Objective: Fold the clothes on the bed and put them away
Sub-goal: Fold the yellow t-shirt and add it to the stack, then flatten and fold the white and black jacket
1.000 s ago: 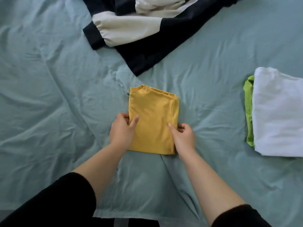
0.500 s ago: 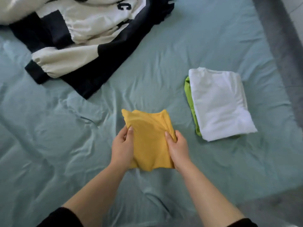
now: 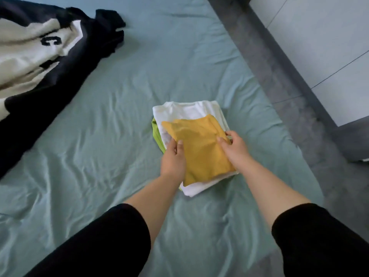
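Step in hand: setting the folded mustard-yellow knit top (image 3: 201, 150) onto the pile. Left hand (image 3: 173, 159) grips its left edge, thumb on top, fingers tucked beneath. Right hand (image 3: 234, 149) pinches its right edge the same way. The top sits over the folded white cotton shirt (image 3: 185, 110), which lies on a folded lime-green garment (image 3: 156, 134) showing only as a sliver at the pile's left side. Whether the yellow top is fully resting or partly held up cannot be told.

The pile lies near the right edge of the bed, on the wrinkled pale teal bedsheet (image 3: 119, 126). The yellow top is turned askew against the white shirt, its near corner close to the white shirt's near-right edge.

To do this well, judging from the lie: square the yellow top to the white shirt's edges before letting go, shifting it toward the far side so it centres. Slide the fingers out flat, not upward, or the folds may open. Press lightly to settle the stack.

Unfolded black-and-cream varsity jacket (image 3: 40, 62) waits at the bed's far-left corner, apparently the next piece.
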{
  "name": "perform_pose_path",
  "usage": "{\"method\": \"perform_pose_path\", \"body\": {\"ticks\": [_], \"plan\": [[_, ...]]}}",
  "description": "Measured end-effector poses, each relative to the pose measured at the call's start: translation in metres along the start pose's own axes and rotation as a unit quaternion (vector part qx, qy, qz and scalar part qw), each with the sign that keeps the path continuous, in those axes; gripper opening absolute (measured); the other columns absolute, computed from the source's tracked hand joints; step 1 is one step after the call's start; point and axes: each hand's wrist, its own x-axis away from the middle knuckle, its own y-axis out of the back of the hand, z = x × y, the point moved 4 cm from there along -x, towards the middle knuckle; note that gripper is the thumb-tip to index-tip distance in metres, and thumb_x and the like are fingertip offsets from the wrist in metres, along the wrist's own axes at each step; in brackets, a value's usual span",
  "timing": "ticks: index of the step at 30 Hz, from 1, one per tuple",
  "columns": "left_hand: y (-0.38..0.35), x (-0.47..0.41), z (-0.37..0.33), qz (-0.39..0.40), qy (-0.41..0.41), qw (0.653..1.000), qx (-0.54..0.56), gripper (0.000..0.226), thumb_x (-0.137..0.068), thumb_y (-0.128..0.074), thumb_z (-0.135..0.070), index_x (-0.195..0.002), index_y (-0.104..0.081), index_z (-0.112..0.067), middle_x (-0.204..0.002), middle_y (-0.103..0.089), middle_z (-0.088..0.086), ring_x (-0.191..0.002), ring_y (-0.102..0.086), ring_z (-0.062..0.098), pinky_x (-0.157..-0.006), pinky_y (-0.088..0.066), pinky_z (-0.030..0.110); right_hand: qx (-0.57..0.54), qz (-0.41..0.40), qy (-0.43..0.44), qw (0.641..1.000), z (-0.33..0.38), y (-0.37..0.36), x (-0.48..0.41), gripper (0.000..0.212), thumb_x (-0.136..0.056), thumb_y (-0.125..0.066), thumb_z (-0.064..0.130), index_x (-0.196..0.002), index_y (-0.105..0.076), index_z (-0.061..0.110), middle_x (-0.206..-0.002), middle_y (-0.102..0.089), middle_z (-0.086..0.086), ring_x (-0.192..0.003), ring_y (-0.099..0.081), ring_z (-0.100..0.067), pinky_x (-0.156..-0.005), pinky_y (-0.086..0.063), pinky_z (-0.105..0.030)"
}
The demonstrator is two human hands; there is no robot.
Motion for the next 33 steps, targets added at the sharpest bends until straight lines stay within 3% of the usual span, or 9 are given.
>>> {"method": "perform_pose_path", "body": {"ticks": [2, 4, 6, 8, 12, 18, 22, 28, 33], "plan": [[-0.011, -0.012, 0.017, 0.061, 0.033, 0.996, -0.048, 0.066, -0.102, -0.042, -0.031, -0.154, -0.001, -0.033, -0.152, -0.035, -0.004, -0.134, -0.042, 0.025, -0.105, -0.035, 0.034, 0.073, -0.009, -0.02, 0.997, -0.02, 0.001, -0.008, 0.053, -0.092, -0.06, 0.028, -0.14, -0.041, 0.012, -0.136, -0.048, -0.013, -0.126, -0.045, -0.03, -0.105, -0.036, -0.036], [-0.009, -0.016, 0.026, 0.063, 0.022, 0.992, -0.104, 0.082, -0.1, -0.046, -0.026, -0.15, 0.018, -0.036, -0.154, -0.03, 0.001, -0.131, -0.043, 0.028, -0.096, -0.036, 0.03, 0.215, -0.076, 0.038, 0.973, -0.024, 0.001, 0.001, 0.057, -0.093, -0.055, 0.031, -0.144, -0.036, 0.016, -0.145, -0.038, -0.014, -0.131, -0.039, -0.033, -0.107, -0.032, -0.041], [-0.008, -0.013, 0.034, 0.068, -0.026, 0.977, -0.199, 0.083, -0.097, -0.051, -0.029, -0.15, 0.012, -0.042, -0.148, -0.03, 0.005, -0.125, -0.046, 0.027, -0.091, -0.037, 0.029, 0.316, -0.082, 0.142, 0.934, -0.023, -0.013, 0.018, 0.057, -0.095, -0.044, 0.041, -0.148, -0.029, 0.025, -0.156, -0.025, -0.007, -0.14, -0.029, -0.028, -0.112, -0.021, -0.045], [-0.009, -0.005, 0.046, 0.095, -0.04, 0.934, -0.342, 0.086, -0.09, -0.059, -0.044, -0.151, 0.002, -0.044, -0.151, -0.017, 0.002, -0.13, -0.039, 0.028, -0.1, -0.039, 0.036, 0.382, 0.007, 0.189, 0.905, -0.03, -0.037, 0.033, 0.065, -0.094, -0.022, 0.06, -0.152, -0.008, 0.034, -0.162, 0.0, 0.004, -0.149, -0.003, -0.017, -0.118, 0.001, -0.044], [-0.013, 0.0, 0.066, 0.143, -0.016, 0.851, -0.505, 0.108, -0.076, -0.064, -0.066, -0.15, 0.011, -0.042, -0.158, 0.01, -0.006, -0.135, -0.028, 0.033, -0.105, -0.038, 0.044, 0.466, 0.148, 0.085, 0.868, -0.053, -0.056, 0.032, 0.079, -0.088, -0.007, 0.074, -0.151, 0.013, 0.031, -0.157, 0.026, 0.007, -0.144, 0.026, -0.011, -0.114, 0.019, -0.051], [0.058, 0.013, 0.086, 0.117, -0.022, 0.887, -0.445, 0.108, -0.069, -0.058, -0.077, -0.146, 0.013, -0.05, -0.161, 0.011, -0.006, -0.147, -0.011, 0.027, -0.115, -0.019, 0.046, 0.379, 0.006, 0.185, 0.907, 0.008, -0.09, 0.06, 0.047, -0.097, -0.039, 0.039, -0.142, -0.04, 0.027, -0.16, -0.02, 0.001, -0.148, -0.012, -0.015, -0.117, 0.005, -0.045], [0.195, 0.022, 0.113, -0.032, 0.076, 0.868, -0.489, 0.11, -0.065, -0.047, -0.087, -0.148, 0.012, -0.047, -0.161, 0.011, -0.002, -0.148, -0.002, 0.023, -0.117, -0.009, 0.048, 0.296, 0.085, 0.303, 0.902, 0.06, -0.173, 0.11, 0.034, -0.091, -0.052, 0.024, -0.124, -0.06, 0.02, -0.143, -0.047, -0.001, -0.135, -0.039, -0.02, -0.113, -0.017, -0.037], [0.368, 0.046, 0.139, -0.137, 0.278, 0.864, -0.398, 0.132, -0.041, -0.045, -0.099, -0.133, 0.037, -0.052, -0.153, 0.037, -0.002, -0.143, 0.029, 0.03, -0.109, 0.0, 0.07, 0.278, 0.198, 0.371, 0.864, 0.129, -0.303, 0.154, 0.038, -0.091, -0.05, 0.026, -0.128, -0.057, 0.022, -0.139, -0.05, 0.001, -0.13, -0.042, -0.018, -0.106, -0.024, -0.029], [0.393, 0.046, 0.151, -0.08, 0.279, 0.871, -0.395, 0.137, -0.025, -0.034, -0.106, -0.115, 0.053, -0.053, -0.13, 0.062, -0.002, -0.131, 0.047, 0.033, -0.099, 0.011, 0.076, 0.321, 0.21, 0.418, 0.824, 0.192, -0.379, 0.155, 0.059, -0.094, -0.047, 0.031, -0.149, -0.028, 0.023, -0.159, -0.019, 0.002, -0.145, -0.018, -0.015, -0.116, -0.015, -0.034]]}}
